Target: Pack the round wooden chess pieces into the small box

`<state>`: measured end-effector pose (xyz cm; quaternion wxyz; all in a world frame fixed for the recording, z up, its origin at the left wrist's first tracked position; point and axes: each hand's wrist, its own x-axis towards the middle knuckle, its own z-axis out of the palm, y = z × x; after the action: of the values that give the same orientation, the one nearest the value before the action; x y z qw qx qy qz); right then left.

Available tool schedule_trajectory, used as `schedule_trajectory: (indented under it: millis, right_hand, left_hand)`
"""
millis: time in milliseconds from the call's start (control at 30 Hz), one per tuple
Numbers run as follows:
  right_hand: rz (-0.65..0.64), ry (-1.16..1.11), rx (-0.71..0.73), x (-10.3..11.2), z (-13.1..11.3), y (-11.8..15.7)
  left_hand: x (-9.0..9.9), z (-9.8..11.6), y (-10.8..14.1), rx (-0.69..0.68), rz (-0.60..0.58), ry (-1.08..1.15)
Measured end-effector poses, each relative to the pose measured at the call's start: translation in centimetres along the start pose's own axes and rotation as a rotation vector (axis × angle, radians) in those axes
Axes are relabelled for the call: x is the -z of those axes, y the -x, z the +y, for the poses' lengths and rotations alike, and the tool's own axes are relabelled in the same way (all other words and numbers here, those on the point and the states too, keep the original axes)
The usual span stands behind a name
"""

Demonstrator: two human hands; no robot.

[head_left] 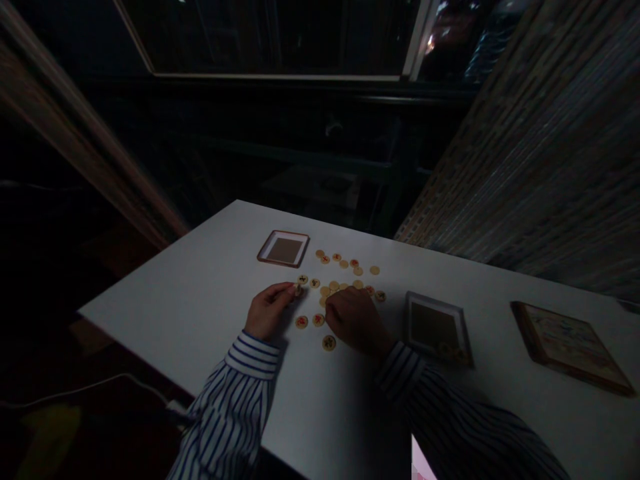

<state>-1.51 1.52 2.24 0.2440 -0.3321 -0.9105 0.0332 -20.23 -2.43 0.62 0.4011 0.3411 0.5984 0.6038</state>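
My left hand is closed in a pinch on a round wooden xiangqi piece, held just above the white table. Over the loose pile, my right hand has its fingers curled down; its fingertips are hidden, so what they hold cannot be made out. Around both hands lie several xiangqi pieces, some face down, some with red or black characters. A red-marked piece and a black-marked piece lie nearest me, between the hands.
An open shallow tray with a brown rim stands at the back left. Right of my right hand sits a grey open box with a few pieces inside. A flat box with a printed picture lies at the far right of the white table.
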Motion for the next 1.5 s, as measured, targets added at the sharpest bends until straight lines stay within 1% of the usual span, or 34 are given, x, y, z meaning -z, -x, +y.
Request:
schedule_trajectory:
  millis: [167, 467, 600, 833, 1100, 1333, 1500]
  right_hand:
    - [0.002, -0.020, 0.008, -0.1, 0.0, 0.0]
    - [0.021, -0.109, 0.025, 0.2, -1.2, -1.3]
    - [0.033, -0.117, 0.028, 0.1, -1.9, -1.9]
    - [0.037, -0.121, 0.020, 0.1, -2.2, -2.2]
    - [0.083, -0.093, 0.045, 0.0, -2.0, -1.9]
    - [0.105, -0.070, 0.066, 0.3, -2.2, -1.7]
    - [0.111, -0.057, 0.075, 0.8, -2.2, -1.6]
  left_hand:
    - [0.1, -0.5, 0.0, 0.074, -0.044, 0.168]
    - [-0.5, -0.4, 0.2, 0.114, -0.126, 0.234]
    - [-0.6, -0.4, 0.4, 0.130, -0.184, 0.274]
    - [-0.8, -0.3, 0.5, 0.130, -0.232, 0.269]
    - [-0.9, -0.2, 0.6, 0.143, -0.291, 0.234]
    - [-1.0, 0.0, 0.9, 0.139, -0.283, 0.210]
    - [-1.0, -0.1, 1.0, 0.127, -0.302, 0.207]
